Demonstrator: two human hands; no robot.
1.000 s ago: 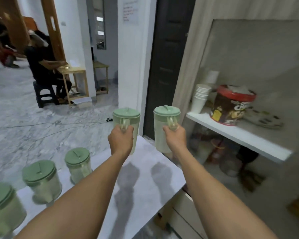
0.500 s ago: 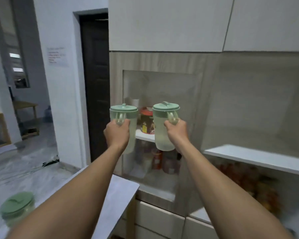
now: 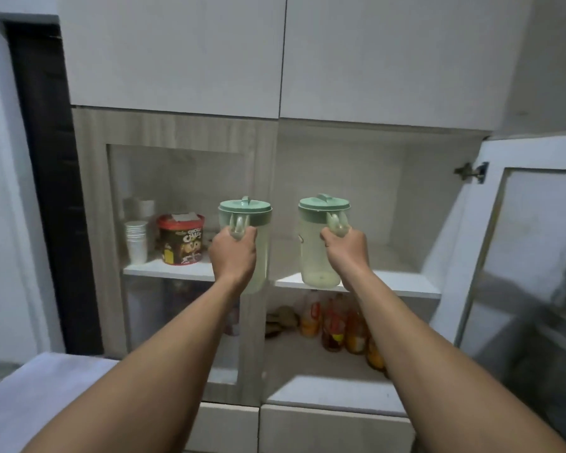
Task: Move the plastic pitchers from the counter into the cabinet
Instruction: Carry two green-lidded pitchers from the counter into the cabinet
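I hold two clear plastic pitchers with green lids, both upright in the air in front of the cabinet. My left hand (image 3: 233, 253) grips the handle of the left pitcher (image 3: 261, 250), which hangs in front of the cabinet's centre post. My right hand (image 3: 346, 253) grips the handle of the right pitcher (image 3: 312, 253), whose base hovers just above the front edge of the white middle shelf (image 3: 402, 284) in the open right compartment. That shelf looks bare behind the pitcher.
The cabinet's right door (image 3: 520, 256) stands open to the right. Behind the shut left glass door are stacked paper cups (image 3: 136, 241) and a red-lidded tub (image 3: 181, 238). Bottles (image 3: 337, 325) stand on the lower right shelf. The counter corner (image 3: 30, 397) is at lower left.
My view has swung right from the counter to face the cabinet. Both hands have carried the pitchers along, and the right one now hangs at the open compartment's shelf edge.
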